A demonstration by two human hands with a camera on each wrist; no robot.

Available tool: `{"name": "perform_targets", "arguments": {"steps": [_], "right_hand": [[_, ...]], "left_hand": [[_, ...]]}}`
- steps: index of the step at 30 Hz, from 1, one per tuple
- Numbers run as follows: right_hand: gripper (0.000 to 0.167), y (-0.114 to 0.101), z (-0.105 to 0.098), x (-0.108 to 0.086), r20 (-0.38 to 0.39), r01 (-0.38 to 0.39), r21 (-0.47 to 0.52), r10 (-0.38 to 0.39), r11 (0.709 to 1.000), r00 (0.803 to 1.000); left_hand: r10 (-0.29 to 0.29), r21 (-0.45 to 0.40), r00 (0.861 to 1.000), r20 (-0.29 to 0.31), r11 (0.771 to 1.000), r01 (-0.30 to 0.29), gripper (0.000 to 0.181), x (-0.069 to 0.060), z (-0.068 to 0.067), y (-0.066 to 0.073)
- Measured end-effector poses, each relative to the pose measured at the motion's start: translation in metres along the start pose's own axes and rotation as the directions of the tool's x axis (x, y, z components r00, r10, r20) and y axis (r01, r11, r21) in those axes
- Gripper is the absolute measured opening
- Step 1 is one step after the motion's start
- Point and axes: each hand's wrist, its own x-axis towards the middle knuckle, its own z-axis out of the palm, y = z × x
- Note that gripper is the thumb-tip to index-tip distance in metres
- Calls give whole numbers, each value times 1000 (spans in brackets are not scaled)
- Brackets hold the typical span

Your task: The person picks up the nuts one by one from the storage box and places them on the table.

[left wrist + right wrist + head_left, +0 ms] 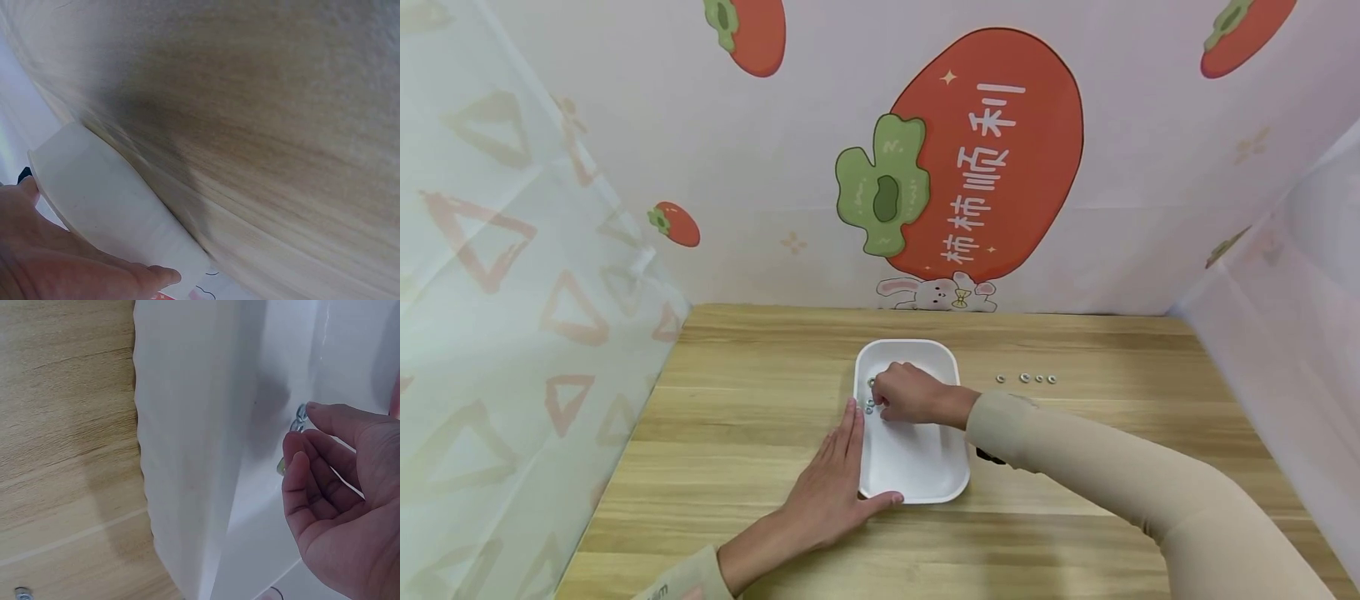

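Beige fabric sleeve [1097, 467] slants toward a white, round-cornered rectangular tray [917, 467]

Nearest to me, that sleeve covers the person's right arm, with a small black object [990, 456] showing beneath its cuff. The bare right hand [913, 395] is down inside the tray near the left wall, fingers bent inward, thumb slightly apart from them; whether they pinch anything, I cannot tell. Right beside the fingertips, 3 small, silver, ring-shaped metal nuts [870, 403] show on the tray's floor.

The bare left hand [826, 483] rests against the tray's left side, its straight fingers close together along the wall, thumb spread wide to touch the near edge.

Under it all is a light-brown wood-grain counter [722, 400]. To the tray's right, 4 more silver metal nuts [1025, 377] lie in a row, the leftmost a little apart. Behind, a whitish wall [752, 158] carries a big orange-red printed persimmon [1037, 158] with white lettering.
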Motion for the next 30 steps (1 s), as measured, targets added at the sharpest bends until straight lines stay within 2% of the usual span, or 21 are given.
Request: {"name": "perform_targets", "arguments": {"steps": [9, 20, 30], "right_hand": [[8, 2, 8, 8, 8, -12, -6, 12, 1000, 1000], [8, -1, 13, 15, 22, -32, 13, 32, 999, 999], [7, -2, 21, 21, -6, -20, 24, 20, 1000, 1000]], "left_hand": [[11, -9, 1000, 3, 1000, -11, 121, 1, 0, 0], [-6, -21, 1000, 17, 1000, 6, 122, 0, -1, 0], [-4, -23, 1000, 13, 1000, 4, 122, -1, -1, 2]]}}
